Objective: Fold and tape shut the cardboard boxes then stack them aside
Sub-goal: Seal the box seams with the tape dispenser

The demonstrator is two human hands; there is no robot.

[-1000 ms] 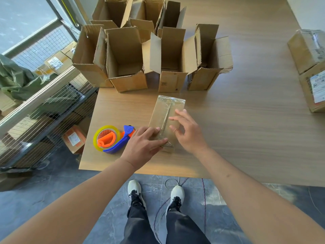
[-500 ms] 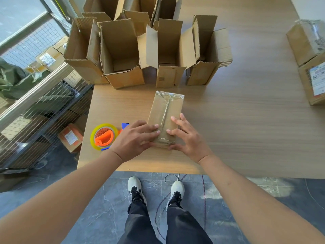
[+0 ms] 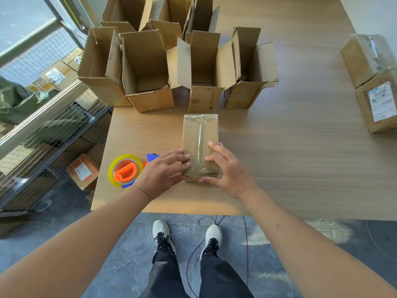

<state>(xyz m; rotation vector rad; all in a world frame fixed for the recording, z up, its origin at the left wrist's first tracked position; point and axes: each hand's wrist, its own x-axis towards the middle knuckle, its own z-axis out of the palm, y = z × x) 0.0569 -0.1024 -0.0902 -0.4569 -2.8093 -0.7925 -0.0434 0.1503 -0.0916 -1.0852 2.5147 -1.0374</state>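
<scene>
Both hands lie on the near end of a taped box [image 3: 200, 136]. The left hand [image 3: 163, 173] rests with straight fingers flat on the box's top left edge; the right hand [image 3: 227, 168] has fingers spread over the top right, and its thumb presses the near end face. Neither hand curls round anything. My reading is that they are smoothing the tape down over the near edge so that it sticks, which is why they sit at that end, not in the middle.

That box lies flat near the front edge of the wooden surface [image 3: 300, 147], its long axis running straight away from the person, and a clear strip of tape follows that axis along the centre seam. Its far end points toward a row of open boxes [image 3: 202, 82], flaps up, still to be folded.

Just left of the left hand sits a tape dispenser [image 3: 125, 172], within easy reach. Well apart at the right edge, sealed boxes [image 3: 373, 82] rest one against another, probably the stack for finished ones.
</scene>
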